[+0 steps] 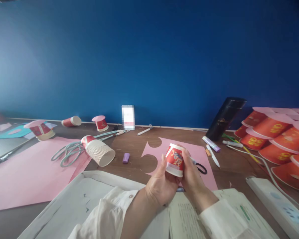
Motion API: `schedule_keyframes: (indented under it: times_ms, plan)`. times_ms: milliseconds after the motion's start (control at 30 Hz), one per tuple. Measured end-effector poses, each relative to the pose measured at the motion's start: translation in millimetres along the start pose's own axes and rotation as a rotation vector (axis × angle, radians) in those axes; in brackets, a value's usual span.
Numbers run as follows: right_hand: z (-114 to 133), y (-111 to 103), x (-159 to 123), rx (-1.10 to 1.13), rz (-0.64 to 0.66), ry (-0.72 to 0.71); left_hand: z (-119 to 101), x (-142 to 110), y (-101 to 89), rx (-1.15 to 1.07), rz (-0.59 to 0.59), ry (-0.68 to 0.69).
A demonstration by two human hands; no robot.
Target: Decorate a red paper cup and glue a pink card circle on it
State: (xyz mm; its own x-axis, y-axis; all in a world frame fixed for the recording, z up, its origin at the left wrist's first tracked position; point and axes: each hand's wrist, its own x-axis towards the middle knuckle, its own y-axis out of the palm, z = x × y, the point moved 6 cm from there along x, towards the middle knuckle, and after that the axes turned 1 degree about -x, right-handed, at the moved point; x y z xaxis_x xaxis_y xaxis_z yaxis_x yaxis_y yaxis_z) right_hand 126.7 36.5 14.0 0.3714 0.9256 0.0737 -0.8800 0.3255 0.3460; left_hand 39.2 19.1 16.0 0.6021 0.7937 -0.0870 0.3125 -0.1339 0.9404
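Note:
Between my two hands is a red paper cup (174, 160) with a white rim and a printed figure on its side. My left hand (161, 187) wraps its left side and underside, thumb up along the wall. My right hand (190, 172) closes on the other side, fingers against the cup. Under and behind the cup lies a pink paper sheet (189, 147) with rounded cut-outs. Black-handled scissors (201, 168) rest on that sheet, partly hidden by my right hand.
A nested paper cup stack (101, 152) lies left, by a pale cord (69, 156) and pink sheet (30, 176). A purple cap (126, 158) is nearer the middle. Rightward stand a leaning black bottle (224, 119), red tubs (274, 127), glue stick (211, 144) and power strip (279, 202).

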Motion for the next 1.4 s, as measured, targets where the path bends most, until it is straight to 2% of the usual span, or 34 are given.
schedule_keyframes:
  times_ms: [100,333,533,600,633,767,867,1033,1200,1400]
  plan:
    - [0,0,-1,-0.024,-0.013,-0.017,-2,0,2.0,0.004,0.022,-0.004]
    - [-4,-2,-1,-0.126,-0.048,-0.034,-6,1,-5.0,-0.104,-0.168,0.008]
    - [1,-12,3,-0.189,-0.114,-0.019,-10,3,-10.2,-0.117,-0.209,-0.006]
    - [10,-20,4,-0.228,-0.165,-0.099,-12,4,-12.9,-0.116,-0.225,0.0]
    - [17,-23,3,-0.273,-0.189,-0.183,-12,4,-14.0,-0.113,-0.233,0.004]
    - [54,-19,-15,-0.552,-0.171,-0.696,-15,4,-15.3,-0.08,-0.277,0.048]
    - [71,-9,-33,-0.692,-0.121,-0.904,-15,5,-13.9,-0.045,-0.301,0.061]
    - [85,10,-48,-0.887,-0.041,-1.077,-14,5,-14.3,0.073,-0.271,0.075]
    - [91,18,-54,-0.987,-0.052,-1.178,-12,5,-21.9,0.17,-0.32,0.066]
    - [87,15,-50,-1.035,-0.092,-1.124,-10,3,-21.2,0.139,-0.344,0.003]
